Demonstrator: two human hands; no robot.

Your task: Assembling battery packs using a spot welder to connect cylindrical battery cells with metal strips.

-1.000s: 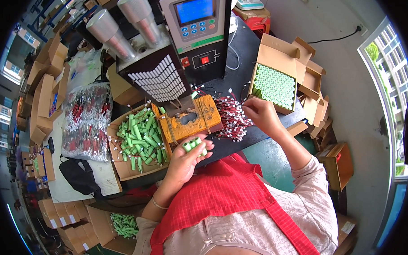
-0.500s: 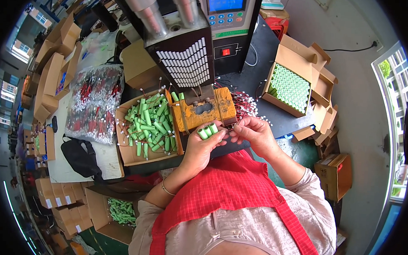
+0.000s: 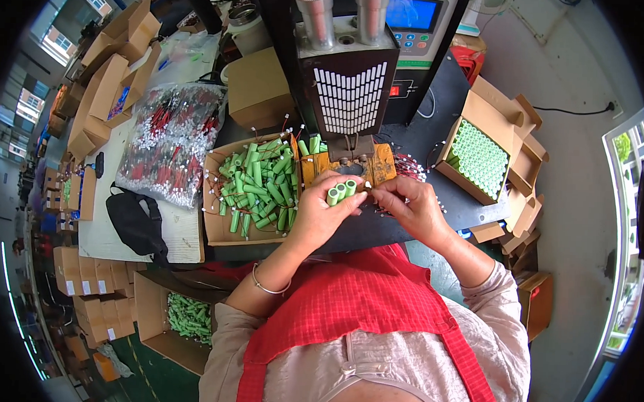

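Three green cylindrical battery cells [image 3: 341, 193] sit side by side in my left hand [image 3: 316, 213], whose fingers are closed around them. Fingertips of my right hand [image 3: 419, 211] are pinched together just right of the cells, beside a small white connector [image 3: 367, 185]; what they hold is too small to make out. Both hands are in front of a worn orange block [image 3: 384, 163] under the head of a welding machine [image 3: 347, 124], partly hiding it. Behind my right hand lie red wires with white connectors [image 3: 412, 166].
Left of my hands, an open carton [image 3: 225, 239] holds loose wired green cells. At the right, another box [image 3: 467, 180] holds cells standing upright in rows. A bag of wires [image 3: 169, 146] and a black pouch [image 3: 133, 223] lie on the left table. Below is a carton [image 3: 151, 315] of cells.
The whole view has shifted, so the machine and boxes appear further right. My left hand has tilted the cells so their ends face up more. The right hand stays pinched beside them.
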